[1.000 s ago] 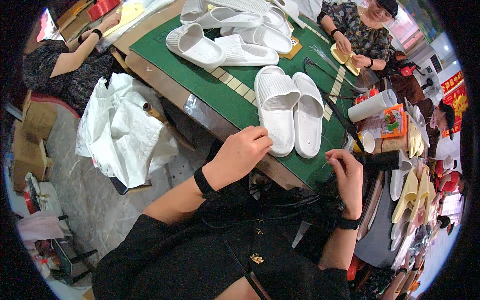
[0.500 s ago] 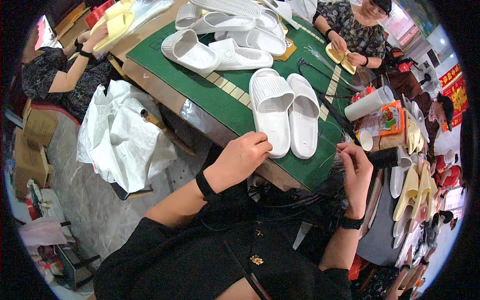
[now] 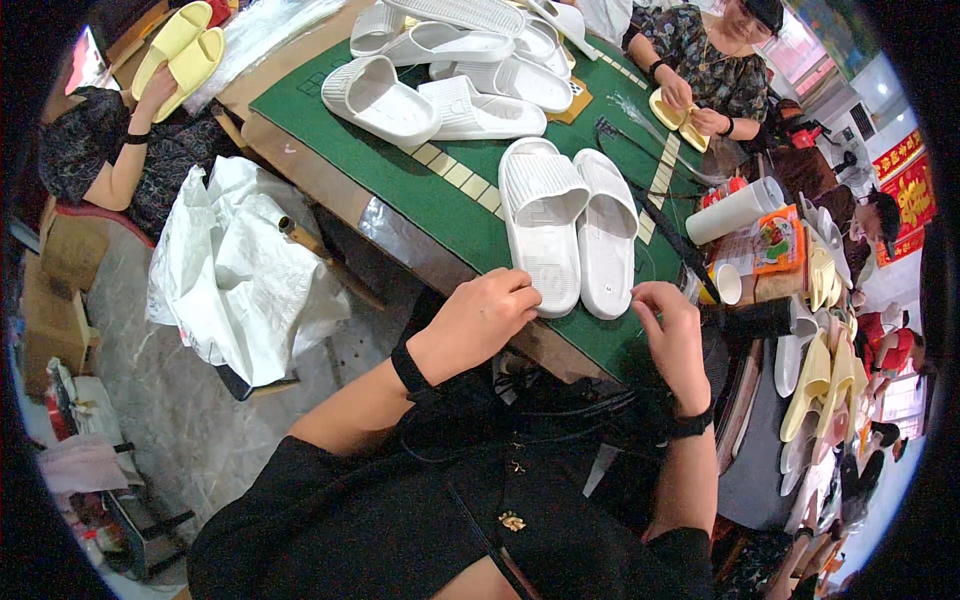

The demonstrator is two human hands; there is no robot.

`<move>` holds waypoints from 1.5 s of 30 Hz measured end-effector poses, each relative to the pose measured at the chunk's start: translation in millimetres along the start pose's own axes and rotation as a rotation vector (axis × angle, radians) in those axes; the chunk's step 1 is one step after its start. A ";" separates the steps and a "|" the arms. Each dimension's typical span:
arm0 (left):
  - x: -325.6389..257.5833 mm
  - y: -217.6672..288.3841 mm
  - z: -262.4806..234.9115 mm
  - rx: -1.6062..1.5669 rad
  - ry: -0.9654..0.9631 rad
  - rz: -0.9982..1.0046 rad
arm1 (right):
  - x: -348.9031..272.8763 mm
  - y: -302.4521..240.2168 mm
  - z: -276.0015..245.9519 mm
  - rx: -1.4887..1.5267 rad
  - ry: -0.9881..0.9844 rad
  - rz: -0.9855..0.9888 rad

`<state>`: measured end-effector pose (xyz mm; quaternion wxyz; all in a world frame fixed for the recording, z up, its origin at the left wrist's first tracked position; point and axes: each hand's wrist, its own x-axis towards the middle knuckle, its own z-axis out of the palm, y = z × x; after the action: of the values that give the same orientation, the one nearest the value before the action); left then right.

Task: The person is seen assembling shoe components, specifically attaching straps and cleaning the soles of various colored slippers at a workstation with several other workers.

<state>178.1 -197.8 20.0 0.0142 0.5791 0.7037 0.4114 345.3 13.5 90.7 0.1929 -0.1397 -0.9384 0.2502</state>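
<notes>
A pair of white ribbed slide slippers lies side by side on the green table mat, heels toward me. At the heel of the left slipper (image 3: 548,255), my left hand (image 3: 478,318) is closed, its thumb and fingers pinching the edge. The right slipper (image 3: 606,250) has a small mark on its heel. Beside that heel is my right hand (image 3: 672,335), thumb and forefinger bent close together near the slipper's edge. Whatever its fingertips hold, if anything, is too small to make out.
More white slippers (image 3: 480,85) are heaped at the table's far side. To the right stand a white roll (image 3: 735,210), a paper cup (image 3: 727,284) and yellow slippers (image 3: 808,385). A white sack (image 3: 245,270) sits at left. Two co-workers handle yellow slippers (image 3: 680,120).
My right hand has moved left, up to the right slipper's heel. My left hand stays at the left slipper. The co-worker at left has lowered an arm and turned the yellow slippers.
</notes>
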 end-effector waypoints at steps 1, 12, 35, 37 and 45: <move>1.1 -0.3 0.2 0.004 -0.012 -0.005 | 4.2 4.3 2.6 -0.055 -0.024 -0.031; -2.3 -17.7 -17.4 -0.020 0.031 -0.058 | 54.5 27.1 27.8 -0.292 -0.178 -0.118; 235.1 -139.7 -5.7 0.522 -0.260 -0.308 | 89.6 67.1 67.1 -0.477 -0.064 -0.320; 241.5 -142.5 7.7 0.564 -0.290 -0.365 | 90.0 72.2 66.9 -0.483 -0.052 -0.324; 253.3 -158.1 17.9 0.254 -0.215 -0.209 | 96.6 78.7 68.9 -0.545 -0.018 -0.357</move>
<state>-23.3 23.2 29.7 0.0589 0.5406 0.8006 0.2515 243.0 85.3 22.6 0.1810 -0.0170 -0.9822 -0.0466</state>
